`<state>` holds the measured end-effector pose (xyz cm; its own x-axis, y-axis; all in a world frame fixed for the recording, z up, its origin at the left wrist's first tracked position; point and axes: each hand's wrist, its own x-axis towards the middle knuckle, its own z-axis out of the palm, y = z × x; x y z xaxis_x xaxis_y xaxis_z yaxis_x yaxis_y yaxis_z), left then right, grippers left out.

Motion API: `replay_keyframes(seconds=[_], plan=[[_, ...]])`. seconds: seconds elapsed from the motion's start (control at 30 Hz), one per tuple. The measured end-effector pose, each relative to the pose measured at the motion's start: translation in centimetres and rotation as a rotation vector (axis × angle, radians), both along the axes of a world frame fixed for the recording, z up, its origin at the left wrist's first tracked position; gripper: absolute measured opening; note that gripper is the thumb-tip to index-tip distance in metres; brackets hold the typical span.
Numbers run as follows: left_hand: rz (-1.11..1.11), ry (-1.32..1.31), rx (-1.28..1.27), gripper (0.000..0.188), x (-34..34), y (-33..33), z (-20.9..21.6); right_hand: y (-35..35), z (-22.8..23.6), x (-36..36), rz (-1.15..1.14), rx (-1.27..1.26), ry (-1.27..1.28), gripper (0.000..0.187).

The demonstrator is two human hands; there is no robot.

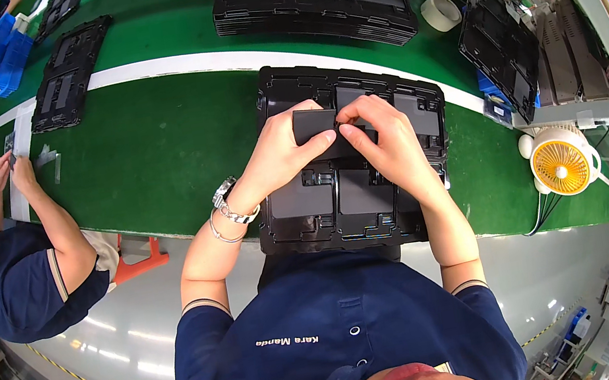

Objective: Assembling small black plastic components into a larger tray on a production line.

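A dark, flat rectangular panel (315, 125) is held above a black moulded tray (278, 91) on the bench in front of me. My left hand (282, 152) grips the panel by its left side, with the thumb along its lower edge. At the panel's right edge, the thumb and forefinger of my right hand (392, 145) are pinched together; what lies between them is too small to make out. Similar dark panels (366, 197) lie in the tray's compartments, some partly covered by my hands.
Beyond a white strip stands a stack of black trays (321, 2). A tape roll (441, 12), a tilted black tray (502, 44) and a small yellow-and-white fan (562, 167) are to the right. At left, a co-worker (37, 275) handles a small object near another tray (70, 76).
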<state>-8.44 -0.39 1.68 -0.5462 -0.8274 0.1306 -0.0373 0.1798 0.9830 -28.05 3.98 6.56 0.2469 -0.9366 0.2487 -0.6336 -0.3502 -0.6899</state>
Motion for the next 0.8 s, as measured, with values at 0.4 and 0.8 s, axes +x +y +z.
replay_keyframes(seconds=[0.4, 0.8], plan=[[0.048, -0.196, -0.123, 0.026, -0.2, 0.8, 1.3, 0.0, 0.0, -0.1, 0.031, -0.107, 0.053, 0.009], [0.029, -0.177, -0.103, 0.020, -0.3, 0.9, 1.2, -0.1, -1.5, 0.2, 0.016, -0.018, -0.062, 0.011]])
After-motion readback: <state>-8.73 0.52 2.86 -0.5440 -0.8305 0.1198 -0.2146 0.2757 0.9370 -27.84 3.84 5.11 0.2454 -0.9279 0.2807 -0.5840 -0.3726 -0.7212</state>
